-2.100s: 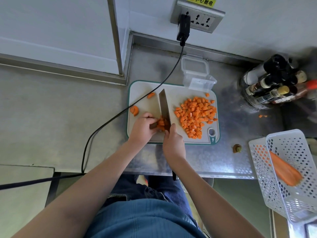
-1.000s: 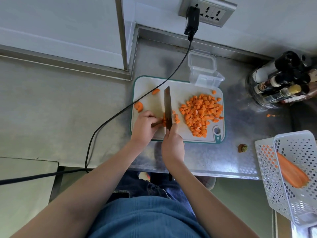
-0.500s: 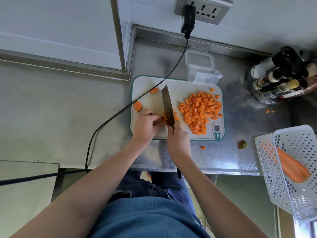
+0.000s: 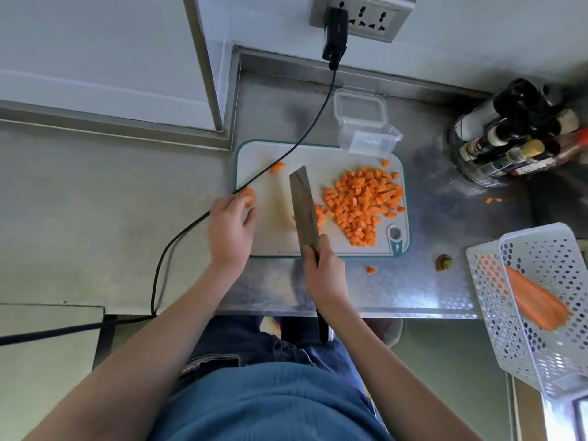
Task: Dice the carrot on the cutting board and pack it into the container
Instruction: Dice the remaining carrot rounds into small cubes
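Clearly, left hand (image 4: 229, 232) fingers spread loose, empty; right hand (image 4: 324, 275) grips knife (image 4: 304, 208) (blade flat). Sweeping dice (image 4: 362, 203) beyond its fingers could scatter them off the cutting board (image 4: 276, 230).

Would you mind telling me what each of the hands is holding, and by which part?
The right hand grips the knife by its handle. The left hand holds nothing.

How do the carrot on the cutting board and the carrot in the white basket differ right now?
The carrot on the cutting board is diced into small cubes heaped right of the knife; the carrot in the white basket is one long uncut piece. The diced carrot lies spread flat on the cutting board; the basket piece leans across the white basket. Both are bright orange.
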